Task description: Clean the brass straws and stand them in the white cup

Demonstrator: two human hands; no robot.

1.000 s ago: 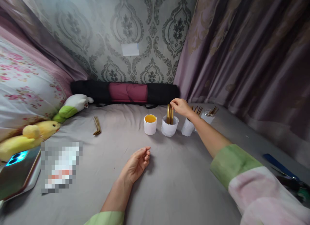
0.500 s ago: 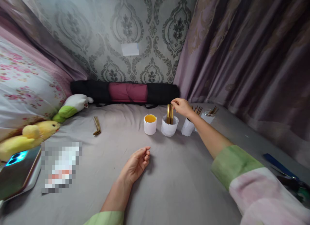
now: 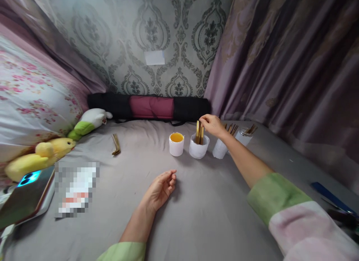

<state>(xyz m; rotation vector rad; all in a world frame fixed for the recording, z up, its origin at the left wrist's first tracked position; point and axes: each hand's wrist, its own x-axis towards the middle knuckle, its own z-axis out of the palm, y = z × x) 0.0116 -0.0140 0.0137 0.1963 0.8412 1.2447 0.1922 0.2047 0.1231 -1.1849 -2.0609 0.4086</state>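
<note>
My right hand (image 3: pixel 211 125) reaches over a white cup (image 3: pixel 199 150) with its thumb and forefinger pinched at the top of a thin gold stick. Several gold sticks (image 3: pixel 198 131) stand upright in this cup. Resting on the grey sheet nearer to me, my left hand (image 3: pixel 162 188) holds nothing, its palm turned sideways and its fingers loosely curled. Just left of the sticks' cup is a white cup (image 3: pixel 176 147) with a yellow-orange inside. Two more white containers, one a cup (image 3: pixel 219 148) and one a jar (image 3: pixel 243 137), hold darker sticks and are partly behind my right forearm.
Bent gold sticks (image 3: pixel 116 145) lie on the sheet at left. A phone (image 3: pixel 28 197), a blurred packet (image 3: pixel 77 190) and plush toys (image 3: pixel 56 150) are further left. A black and maroon roll (image 3: pixel 151 106) lies along the wall. Something blue (image 3: pixel 331 197) sits at far right.
The view has shifted slightly, so everything appears a little further right. Both hands keep nearly the same pose, with my right hand still at the gold sticks.
</note>
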